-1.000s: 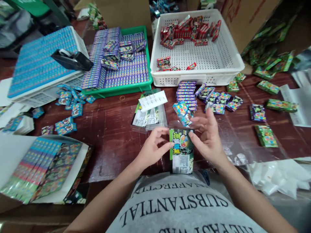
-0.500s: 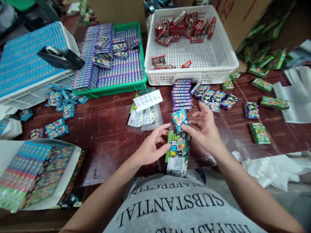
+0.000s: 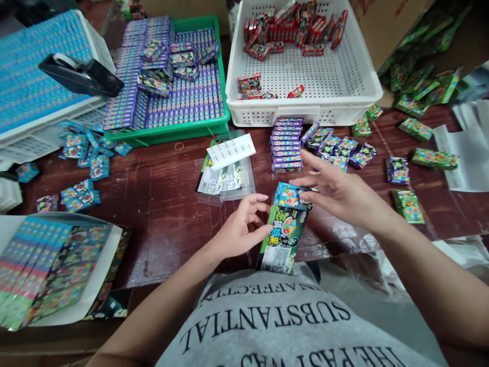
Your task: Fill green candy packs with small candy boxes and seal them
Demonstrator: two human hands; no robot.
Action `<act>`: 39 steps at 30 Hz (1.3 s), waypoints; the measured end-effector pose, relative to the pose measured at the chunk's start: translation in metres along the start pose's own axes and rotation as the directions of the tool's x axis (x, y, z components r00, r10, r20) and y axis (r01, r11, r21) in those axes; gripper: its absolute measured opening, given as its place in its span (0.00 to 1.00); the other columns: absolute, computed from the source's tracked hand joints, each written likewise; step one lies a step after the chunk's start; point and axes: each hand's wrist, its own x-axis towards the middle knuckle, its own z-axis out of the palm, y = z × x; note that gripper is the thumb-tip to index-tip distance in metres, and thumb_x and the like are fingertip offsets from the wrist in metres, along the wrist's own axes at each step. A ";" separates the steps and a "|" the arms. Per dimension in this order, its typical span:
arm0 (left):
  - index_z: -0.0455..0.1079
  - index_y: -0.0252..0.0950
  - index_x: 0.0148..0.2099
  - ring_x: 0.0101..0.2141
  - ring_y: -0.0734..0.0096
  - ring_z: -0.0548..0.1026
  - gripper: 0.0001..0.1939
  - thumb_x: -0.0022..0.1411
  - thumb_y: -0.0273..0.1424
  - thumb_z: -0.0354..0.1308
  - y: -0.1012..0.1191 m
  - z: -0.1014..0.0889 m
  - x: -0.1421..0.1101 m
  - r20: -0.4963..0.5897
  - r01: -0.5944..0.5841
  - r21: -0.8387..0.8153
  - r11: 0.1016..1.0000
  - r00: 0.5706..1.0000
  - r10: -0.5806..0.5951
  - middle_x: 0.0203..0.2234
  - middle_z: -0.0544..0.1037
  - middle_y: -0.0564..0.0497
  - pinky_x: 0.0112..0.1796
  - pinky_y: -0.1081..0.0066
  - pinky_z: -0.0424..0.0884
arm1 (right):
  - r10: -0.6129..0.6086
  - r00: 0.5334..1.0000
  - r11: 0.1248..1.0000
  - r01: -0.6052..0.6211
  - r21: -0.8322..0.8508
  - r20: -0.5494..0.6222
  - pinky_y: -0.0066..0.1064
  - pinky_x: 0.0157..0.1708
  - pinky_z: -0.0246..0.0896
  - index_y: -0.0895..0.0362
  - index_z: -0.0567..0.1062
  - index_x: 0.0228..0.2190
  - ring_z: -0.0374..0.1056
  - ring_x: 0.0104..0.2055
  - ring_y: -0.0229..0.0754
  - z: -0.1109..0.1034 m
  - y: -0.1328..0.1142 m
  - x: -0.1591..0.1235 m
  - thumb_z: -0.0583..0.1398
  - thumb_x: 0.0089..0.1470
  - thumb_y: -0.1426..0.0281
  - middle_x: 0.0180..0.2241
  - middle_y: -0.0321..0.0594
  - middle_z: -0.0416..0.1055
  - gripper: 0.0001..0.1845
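A green-and-black printed clear sleeve (image 3: 282,239) stands tilted in front of my shirt, with a small blue candy box (image 3: 291,196) lying crosswise at its top end. My left hand (image 3: 246,224) is at the sleeve's left edge, thumb against it and fingers curled beside it. My right hand (image 3: 336,196) has its thumb and a finger on the right end of the blue box, the index finger raised. Just beyond is a stack of purple candy boxes (image 3: 287,148). Flat printed sleeves (image 3: 225,176) with a white paper strip (image 3: 231,151) on top lie to the left.
At the back stand a white basket (image 3: 311,109) with red boxes and a green tray (image 3: 164,135) of purple ones. A black tape dispenser (image 3: 80,76) rests across the blue boxes and tray. An open carton (image 3: 86,285) is at lower left; loose green boxes (image 3: 435,158) lie right.
The blue box has turned from tilted upright to crosswise and sits lower against the sleeve's top. My right hand has shifted slightly right. My left hand stays at the sleeve's edge.
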 end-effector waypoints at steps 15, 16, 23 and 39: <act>0.56 0.44 0.62 0.32 0.74 0.74 0.29 0.64 0.30 0.63 -0.002 0.003 0.001 -0.004 -0.023 0.034 0.999 1.000 0.024 0.48 0.73 0.47 0.35 0.69 0.73 | -0.050 0.992 0.988 0.066 -0.136 0.117 0.57 0.59 0.66 0.39 0.47 0.71 0.75 0.53 0.49 0.002 0.003 -0.005 0.61 0.64 0.70 0.50 0.36 0.80 0.44; 0.55 0.45 0.63 0.32 0.75 0.73 0.30 0.64 0.30 0.63 -0.001 0.002 0.001 -0.003 -0.033 0.047 0.998 0.999 0.033 0.48 0.73 0.47 0.35 0.69 0.73 | -0.089 0.981 0.967 0.126 -0.220 0.172 0.60 0.63 0.59 0.39 0.47 0.71 0.73 0.54 0.50 0.001 0.001 -0.006 0.59 0.65 0.71 0.50 0.36 0.80 0.42; 0.63 0.43 0.59 0.37 0.73 0.75 0.22 0.64 0.29 0.61 -0.004 -0.012 0.001 0.004 -0.035 -0.019 0.999 0.999 0.035 0.49 0.73 0.47 0.39 0.71 0.74 | -0.112 0.970 0.990 0.091 -0.108 -0.214 0.58 0.68 0.51 0.41 0.50 0.69 0.58 0.68 0.51 0.044 0.023 -0.033 0.62 0.63 0.66 0.64 0.44 0.63 0.40; 0.69 0.39 0.53 0.44 0.70 0.79 0.15 0.65 0.31 0.63 -0.003 -0.003 0.018 -0.261 -0.072 -0.070 0.995 0.964 0.052 0.41 0.82 0.50 0.50 0.65 0.73 | -0.001 0.935 0.975 0.080 0.210 -0.354 0.46 0.50 0.74 0.37 0.41 0.71 0.73 0.48 0.46 0.079 0.042 -0.041 0.62 0.63 0.65 0.52 0.42 0.71 0.47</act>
